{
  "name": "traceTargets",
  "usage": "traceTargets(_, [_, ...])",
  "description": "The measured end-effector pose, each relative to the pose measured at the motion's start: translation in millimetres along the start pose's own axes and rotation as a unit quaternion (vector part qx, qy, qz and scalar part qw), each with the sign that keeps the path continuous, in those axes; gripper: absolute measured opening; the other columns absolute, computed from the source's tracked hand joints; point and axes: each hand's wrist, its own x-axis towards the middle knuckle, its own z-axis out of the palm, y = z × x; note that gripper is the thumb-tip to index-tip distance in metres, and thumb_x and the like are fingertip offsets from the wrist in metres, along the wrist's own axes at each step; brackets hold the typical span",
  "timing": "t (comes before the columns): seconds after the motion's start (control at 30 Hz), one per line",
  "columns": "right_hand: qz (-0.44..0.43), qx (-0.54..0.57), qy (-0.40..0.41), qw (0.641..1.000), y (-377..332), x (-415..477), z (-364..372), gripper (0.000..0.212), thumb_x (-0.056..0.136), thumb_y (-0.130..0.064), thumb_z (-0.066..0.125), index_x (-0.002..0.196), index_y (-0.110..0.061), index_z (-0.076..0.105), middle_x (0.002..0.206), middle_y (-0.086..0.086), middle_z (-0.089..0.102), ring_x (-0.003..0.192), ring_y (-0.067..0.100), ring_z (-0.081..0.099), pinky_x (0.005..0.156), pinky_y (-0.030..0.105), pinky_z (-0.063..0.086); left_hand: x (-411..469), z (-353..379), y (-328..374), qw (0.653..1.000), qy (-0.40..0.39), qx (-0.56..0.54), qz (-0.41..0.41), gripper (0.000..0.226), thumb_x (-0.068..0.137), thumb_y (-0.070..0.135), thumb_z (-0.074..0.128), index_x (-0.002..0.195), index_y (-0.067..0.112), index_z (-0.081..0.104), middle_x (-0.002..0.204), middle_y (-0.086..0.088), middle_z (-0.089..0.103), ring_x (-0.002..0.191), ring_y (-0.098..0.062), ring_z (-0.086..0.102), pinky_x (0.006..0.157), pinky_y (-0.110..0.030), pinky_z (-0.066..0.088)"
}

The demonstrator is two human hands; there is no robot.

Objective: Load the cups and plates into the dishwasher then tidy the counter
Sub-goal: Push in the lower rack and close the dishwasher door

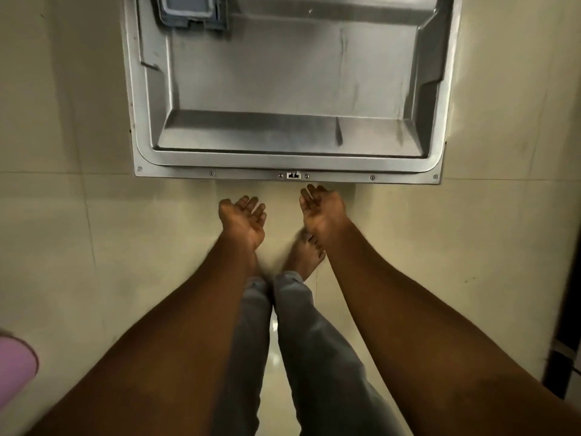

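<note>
Dishwasher door (289, 89) lies fully down and flat, its steel inner face up, the latch at the middle of its near edge. Detergent holder (191, 11) sits at the far left corner of the door.

Your left hand (243, 218) and right hand (323, 210) are both released, palms up, fingers loosely curled, holding nothing. They hang just short of the door's near edge, the right one nearer the latch. No cups or plates are in view; the racks and the counter are out of frame, so loading progress can't be read from here.

Risks, as I judge them:
- If you mean to lift the door, fingers hooked under the near edge could get pinched.
- Your bare foot (306, 256) stands close below that edge; a door let go partway could drop onto the toes, or you could bark a shin stepping in.
- Shutting it before the dishes go in wastes the step.

Pink thing (15, 366) at lower left: too blurred to identify.
</note>
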Motion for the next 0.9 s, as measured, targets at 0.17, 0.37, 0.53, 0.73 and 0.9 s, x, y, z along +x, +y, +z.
traceTargets(0.17, [0.001,0.016,-0.022,1.0,-4,23,10,0.035,0.089,0.019,0.028,0.079,-0.004,0.053,0.081,0.01,0.054,0.072,0.019,0.053,0.1,0.029,0.043,20,19,19,0.991,-0.027,-0.132,0.02,0.052,0.098,0.043,0.019,0.117,0.008,0.053,0.13,-0.015,0.055,0.12,-0.029,0.053,0.109,-0.037,0.034])
traceTargets(0.37, [0.007,-0.001,-0.032,0.999,-14,-16,9,0.034,0.086,0.023,0.032,0.08,-0.002,0.054,0.081,0.011,0.055,0.074,0.018,0.055,0.1,0.027,0.044,-17,26,26,0.989,-0.019,-0.139,0.034,0.05,0.096,0.047,0.024,0.1,0.007,0.055,0.114,-0.014,0.058,0.105,-0.028,0.057,0.108,-0.037,0.037])
traceTargets(0.53, [-0.025,0.036,-0.023,0.999,-28,-96,12,0.042,0.084,0.022,0.025,0.078,-0.007,0.055,0.075,0.007,0.054,0.067,0.018,0.054,0.071,0.022,0.052,-94,35,35,0.992,-0.007,-0.089,0.091,0.047,0.095,0.047,0.023,0.09,0.012,0.053,0.089,-0.008,0.059,0.085,-0.024,0.061,0.085,-0.03,0.042])
traceTargets(0.73, [-0.067,0.082,-0.019,0.994,-63,-210,33,0.034,0.081,0.02,0.027,0.076,-0.004,0.052,0.075,0.01,0.051,0.064,0.019,0.051,0.059,0.023,0.056,-197,56,57,0.978,-0.004,-0.053,0.203,0.029,0.095,0.035,0.033,0.096,0.014,0.054,0.082,-0.004,0.063,0.074,-0.022,0.064,0.069,-0.029,0.042])
traceTargets(0.9, [-0.131,0.067,-0.063,0.987,-102,-309,67,0.03,0.08,0.021,0.035,0.081,0.001,0.057,0.081,0.013,0.058,0.068,0.022,0.055,0.08,0.03,0.055,-282,86,95,0.955,-0.023,-0.009,0.294,0.018,0.096,0.023,0.044,0.098,0.012,0.059,0.087,-0.006,0.069,0.075,-0.023,0.07,0.062,-0.026,0.045])
